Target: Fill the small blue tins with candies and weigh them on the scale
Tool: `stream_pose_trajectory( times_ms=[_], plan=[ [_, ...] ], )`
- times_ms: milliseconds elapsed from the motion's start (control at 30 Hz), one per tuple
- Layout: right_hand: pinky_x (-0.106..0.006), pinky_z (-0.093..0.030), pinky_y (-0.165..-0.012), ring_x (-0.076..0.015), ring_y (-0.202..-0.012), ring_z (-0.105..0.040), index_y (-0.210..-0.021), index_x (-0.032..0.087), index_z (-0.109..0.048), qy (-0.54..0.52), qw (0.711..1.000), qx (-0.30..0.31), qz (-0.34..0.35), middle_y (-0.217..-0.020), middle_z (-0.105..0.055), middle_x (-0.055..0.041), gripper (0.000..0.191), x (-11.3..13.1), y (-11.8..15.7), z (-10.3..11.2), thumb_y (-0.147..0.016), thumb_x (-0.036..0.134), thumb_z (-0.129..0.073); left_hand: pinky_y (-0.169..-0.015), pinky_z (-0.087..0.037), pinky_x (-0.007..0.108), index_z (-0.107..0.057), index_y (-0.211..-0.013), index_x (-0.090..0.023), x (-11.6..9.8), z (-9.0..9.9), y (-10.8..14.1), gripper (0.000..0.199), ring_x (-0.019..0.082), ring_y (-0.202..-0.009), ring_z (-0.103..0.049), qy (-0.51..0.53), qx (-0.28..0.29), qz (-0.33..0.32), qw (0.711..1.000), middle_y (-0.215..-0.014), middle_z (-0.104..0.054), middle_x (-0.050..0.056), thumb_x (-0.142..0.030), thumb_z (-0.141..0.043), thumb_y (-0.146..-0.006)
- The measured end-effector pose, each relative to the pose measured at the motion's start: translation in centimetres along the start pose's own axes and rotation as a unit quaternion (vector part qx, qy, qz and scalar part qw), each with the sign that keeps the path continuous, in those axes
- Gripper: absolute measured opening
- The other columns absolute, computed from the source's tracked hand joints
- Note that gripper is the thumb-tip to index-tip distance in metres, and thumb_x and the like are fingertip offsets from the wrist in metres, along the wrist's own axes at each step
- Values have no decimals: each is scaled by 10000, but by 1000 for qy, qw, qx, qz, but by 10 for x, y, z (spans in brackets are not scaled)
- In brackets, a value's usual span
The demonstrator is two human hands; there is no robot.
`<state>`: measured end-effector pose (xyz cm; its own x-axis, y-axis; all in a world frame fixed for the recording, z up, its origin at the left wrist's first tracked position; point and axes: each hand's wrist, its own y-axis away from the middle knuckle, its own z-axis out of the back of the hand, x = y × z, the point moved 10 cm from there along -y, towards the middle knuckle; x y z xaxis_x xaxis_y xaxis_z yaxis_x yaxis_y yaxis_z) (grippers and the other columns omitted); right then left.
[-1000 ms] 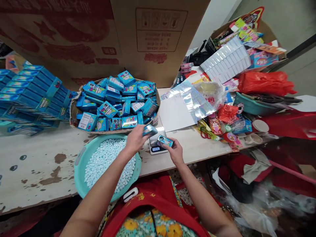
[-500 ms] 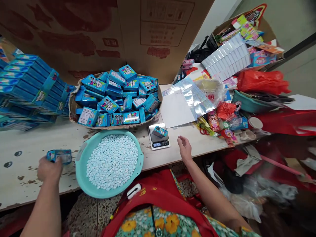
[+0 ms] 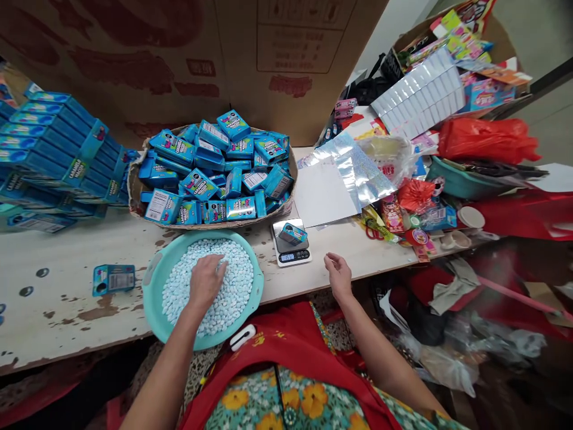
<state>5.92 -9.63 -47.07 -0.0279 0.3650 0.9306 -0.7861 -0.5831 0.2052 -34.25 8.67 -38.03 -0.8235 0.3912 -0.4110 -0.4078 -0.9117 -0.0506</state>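
Observation:
My left hand [image 3: 207,280] reaches into a turquoise basin [image 3: 151,316] of small pale-blue candies [image 3: 233,298]. Its fingers touch the candies, with the thumb apart; the fingertips are partly hidden. Left of the basin a blue candy box [image 3: 114,279] lies flat on the table. A small digital scale [image 3: 294,257] carries another blue box [image 3: 293,233], tilted on its plate. My right hand [image 3: 339,273] hovers near the table's front edge, right of the scale, with fingers loosely apart and nothing in them.
Behind the basin stands a cut-down carton [image 3: 210,226] heaped with blue boxes. Stacked blue boxes [image 3: 67,149] rise at the left. White paper [image 3: 324,197], shiny film and assorted packaging cover the right side. A big cardboard box [image 3: 242,60] forms the back.
My left hand has let go of the blue box, leaving it on the table, and moved right into the candies. My right hand has barely moved. The view has shifted slightly.

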Motion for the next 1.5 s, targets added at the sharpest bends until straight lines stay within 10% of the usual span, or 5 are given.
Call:
stream_pose_trajectory(
  times_ms=[367,633,733,967,1500],
  plan=[
    [-434,-497,-863,-235,-926,-624,-994,156,-626,-3,999,43,12,-1026,-674,-132,464,18,1,-27,-684,497,-685,-776,-436,326,-648,-910,-201,-6,-36,0,266,241,-920,-568,-32,170,30,984,-964,-608,91,-270,-392,-889],
    [-388,-474,-882,-223,-949,-594,-1089,186,-596,26,978,159,137,-1032,-655,-69,539,108,-6,-123,-657,480,-723,-890,-440,365,-673,-960,-216,1,-2,4,226,240,-954,-585,166,0,120,979,-1028,-641,84,-343,-541,-828],
    [-381,-456,-883,-231,-933,-588,-1026,218,-634,55,953,201,222,-978,-658,-46,429,168,20,-141,-691,473,-720,-799,-485,320,-678,-912,-199,0,0,6,251,205,-862,-621,390,-29,244,888,-976,-670,83,-404,-622,-780],
    [-398,-411,-844,-258,-926,-586,-1059,263,-661,197,819,339,418,-969,-669,-56,297,239,121,-202,-773,340,-695,-683,-503,271,-644,-1000,-140,-34,-18,-8,406,171,-828,-643,781,-63,389,484,-1052,-661,133,-479,-443,-902],
    [-345,-389,-783,-235,-909,-574,-1066,220,-648,282,791,328,433,-956,-653,-55,304,237,143,-233,-792,347,-675,-753,-490,268,-702,-818,-80,-3,-15,9,130,135,-760,-610,793,-115,396,449,-841,-676,96,-172,-622,-772]
  ],
)
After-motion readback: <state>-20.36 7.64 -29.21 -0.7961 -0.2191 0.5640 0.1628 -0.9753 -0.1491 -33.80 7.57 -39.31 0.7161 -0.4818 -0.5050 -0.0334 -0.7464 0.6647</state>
